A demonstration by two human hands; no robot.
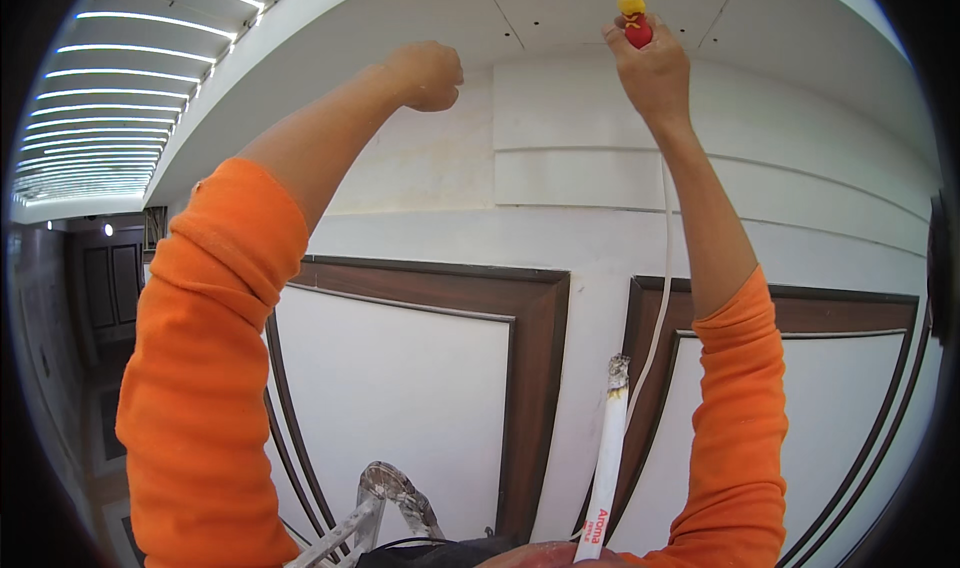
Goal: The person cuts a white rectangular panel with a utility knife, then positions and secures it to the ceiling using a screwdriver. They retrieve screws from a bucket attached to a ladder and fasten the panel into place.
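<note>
My right hand (655, 76) is raised overhead and closed around the handle of a screwdriver (632, 8) with a red and yellow grip. Its grey shaft points up and leaves the top of the picture, so the tip is out of sight. Above and around it lies a white ceiling panel (590, 10) with thin seams and a few small dark holes. Up to the left, my left hand (424, 75) is held closed below the ceiling. Its fingers curl out of sight, and whatever they may hold is hidden.
A stained stepladder (385, 493) stands below me. A thin white cable (664, 258) hangs down the wall between two brown-framed panels (535, 368). A cigarette with an ash tip (610, 428) juts up from the lower edge. Rows of strip lights (140, 73) fill the left ceiling.
</note>
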